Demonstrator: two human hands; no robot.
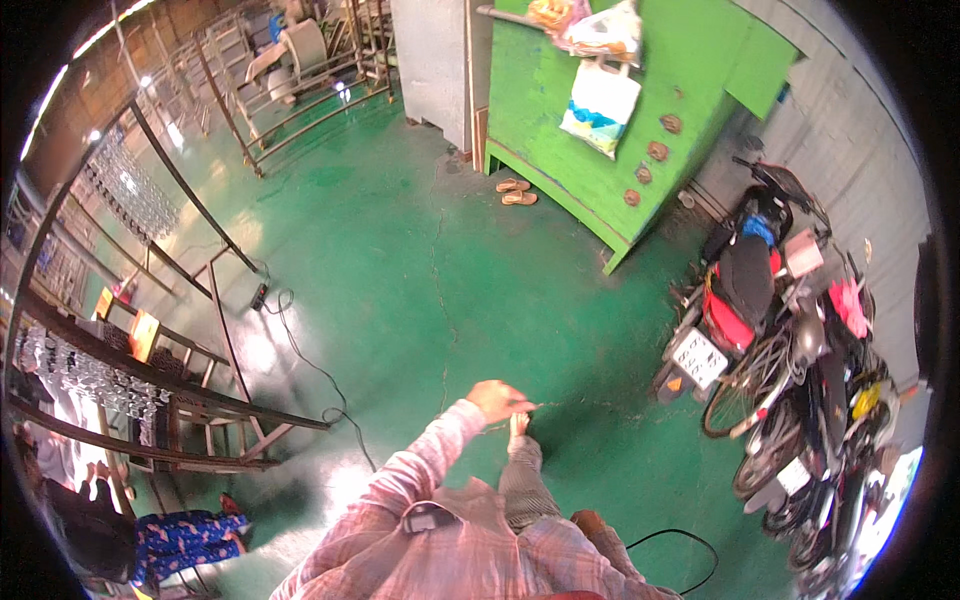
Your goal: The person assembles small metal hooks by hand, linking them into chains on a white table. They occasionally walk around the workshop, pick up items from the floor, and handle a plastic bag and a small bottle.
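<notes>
My left hand (495, 400) reaches out in front of my body, its sleeve a pale checked cloth. The fingers are drawn together and point to the right. Whether something small or thin is between them is too small to make out. Just below the fingertips in the picture is my bare foot (519, 424), with a grey striped trouser leg (527, 475) behind it. A small dark device (425, 517) sits at the chest of my checked shirt (440, 560). My right hand does not show.
Strings of clear beads (130, 190) hang on metal racks at left; a cable (320, 375) crosses the green floor (400, 270). A person in blue patterned clothes (185, 545) is lower left. Ahead are a green cabinet (560, 170) and sandals (517, 192); motorbikes (745, 275) line the right.
</notes>
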